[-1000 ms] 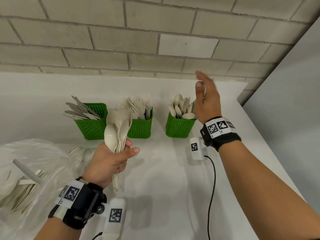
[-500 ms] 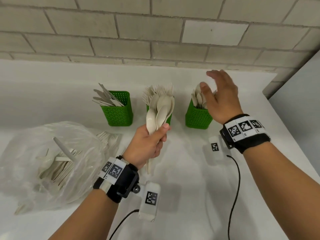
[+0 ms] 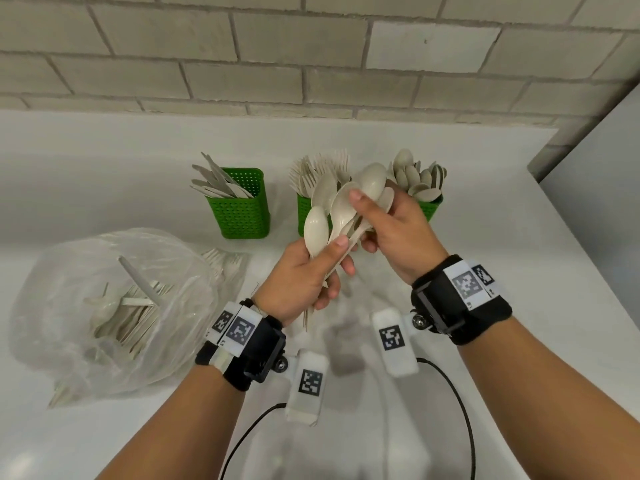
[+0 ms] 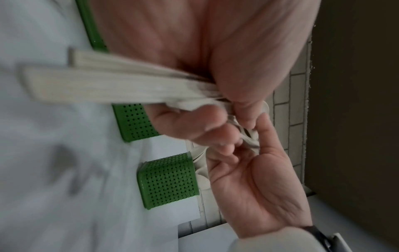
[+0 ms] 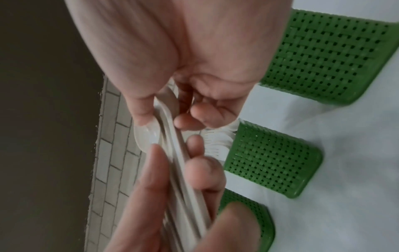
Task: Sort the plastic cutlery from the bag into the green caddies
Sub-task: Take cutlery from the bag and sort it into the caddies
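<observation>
Spoons [image 3: 332, 209] of smooth cream plastic with oval bowls stand as a bunch above the white table [image 3: 485, 237], the left hand [image 3: 304, 282] curled around their handles and the right hand [image 3: 391, 226] pinching the bowls between thumb and fingers. Three green perforated caddies [image 3: 239, 209] stand far behind, and the crinkled clear bag [image 3: 104, 306] lies at near left. Only the left wrist view shows the flat ribbed handles [image 4: 108, 85] sticking out below the fist.

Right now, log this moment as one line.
left hand: grips spoon bundle | right hand: pinches spoons | spoon caddy: rightmost
</observation>
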Demonstrator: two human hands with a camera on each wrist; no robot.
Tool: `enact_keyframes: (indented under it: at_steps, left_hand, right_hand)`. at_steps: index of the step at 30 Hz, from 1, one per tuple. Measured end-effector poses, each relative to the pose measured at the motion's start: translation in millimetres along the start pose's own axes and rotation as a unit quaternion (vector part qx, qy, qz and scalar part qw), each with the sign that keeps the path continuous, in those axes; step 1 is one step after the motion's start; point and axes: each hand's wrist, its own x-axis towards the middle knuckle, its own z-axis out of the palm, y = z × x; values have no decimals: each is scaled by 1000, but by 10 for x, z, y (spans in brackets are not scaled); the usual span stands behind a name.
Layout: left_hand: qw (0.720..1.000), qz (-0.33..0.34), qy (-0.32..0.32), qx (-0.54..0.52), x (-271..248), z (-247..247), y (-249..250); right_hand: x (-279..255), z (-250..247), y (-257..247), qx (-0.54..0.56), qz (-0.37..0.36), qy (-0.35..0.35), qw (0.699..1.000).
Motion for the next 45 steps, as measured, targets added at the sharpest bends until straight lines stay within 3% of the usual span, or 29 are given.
enact_keyframes:
  at_steps: [4,12,17,20,25,30,33,38,45]
  left_hand:
    - [1000,-16,-17,-11,-40,9,-1]
    - [996,-21,82,-8,-14,7,-44]
    - [997,-22,70,-33,-37,8,52]
    - [998,-19,50,-34,-66,19,68]
    - [997,-30,69,-34,-123,-18,5]
    - [996,-33,80,-37,-120,-30,8]
    - [995,-31,83,-38,-103,-24,31]
    - [996,-28,77,-37,-70,-12,46]
    - [996,-34,74,-41,-23,-2,33]
  right_hand:
    - [-56,40,-38,40,-20,5,999]
    - [-4,-208,-192,39,-52,183,981]
    - [-96,-335,-177,-19,21,90,996]
    - [-137,-396,-144,-75,-10,108,991]
    - [-6,-783,-253,-182,-64,224,955]
    - [221,-1010,-435,-287,-142,265,910]
    - [371,-954,-452,-369,-152,246,883]
    - [460,-778,-208,-479,-77,157,860]
    - [492,-874,142,-630,-83,88,767]
